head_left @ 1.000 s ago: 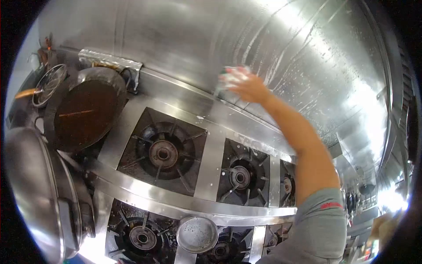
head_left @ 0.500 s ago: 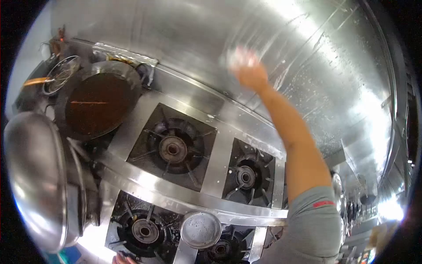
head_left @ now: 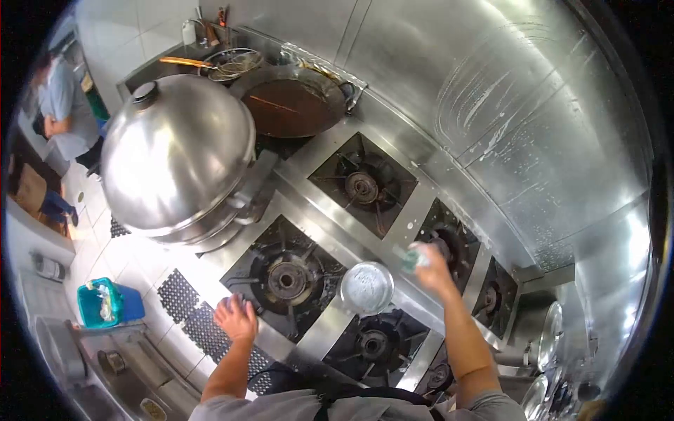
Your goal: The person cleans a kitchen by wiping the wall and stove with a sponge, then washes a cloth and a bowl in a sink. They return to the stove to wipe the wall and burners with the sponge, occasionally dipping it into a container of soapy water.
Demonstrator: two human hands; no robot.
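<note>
My right hand (head_left: 435, 271) is closed around a green and whitish sponge (head_left: 410, 258), blurred by motion, above the stove top just right of a metal bowl (head_left: 366, 288). Cloudy, soapy-looking liquid fills part of the bowl, which sits between the burners. My left hand (head_left: 236, 320) holds nothing. Its fingers are spread at the stove's front edge, near the front-left burner (head_left: 286, 281). Curved soap streaks mark the steel back wall (head_left: 484, 105).
A large domed steamer (head_left: 179, 151) stands at the left of the stove. Behind it are a wide wok (head_left: 291, 105) of dark liquid and a wire strainer (head_left: 235, 64). A teal-lined bin (head_left: 109, 303) sits on the floor. Another person (head_left: 67, 105) stands at far left.
My right hand has come down from the back wall to the stove beside the bowl, still holding the sponge. My left hand shows more fully. The view has turned left.
</note>
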